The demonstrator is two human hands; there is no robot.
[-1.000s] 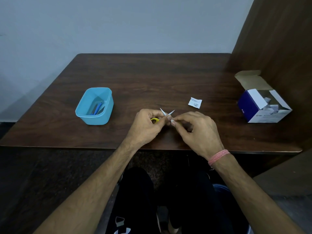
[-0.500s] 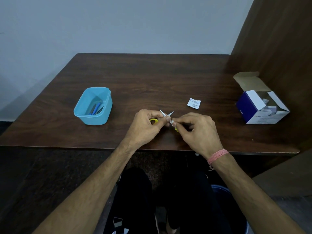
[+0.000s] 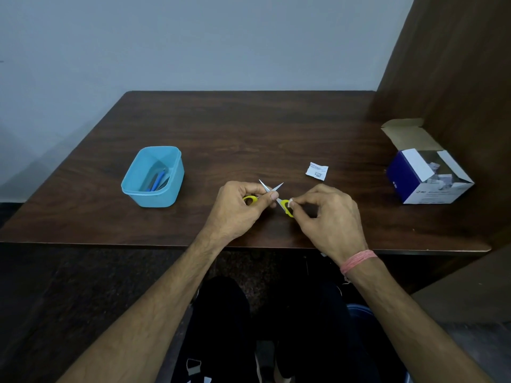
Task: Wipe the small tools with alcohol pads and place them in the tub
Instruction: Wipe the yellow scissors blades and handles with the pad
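Both hands, left [image 3: 237,210] and right [image 3: 326,214], pinch open scissors [image 3: 272,193] between them above the dark table [image 3: 249,128].

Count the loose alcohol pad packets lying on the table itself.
1: a single white packet lies flat on the wood beyond the right hand. More packets fill the open box at the far right; their number cannot be told.

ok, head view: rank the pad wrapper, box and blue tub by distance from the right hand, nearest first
From the right hand:
1. Pad wrapper, just beyond the hand.
2. Box, far right of the table.
3. Blue tub, far left, past the left hand.
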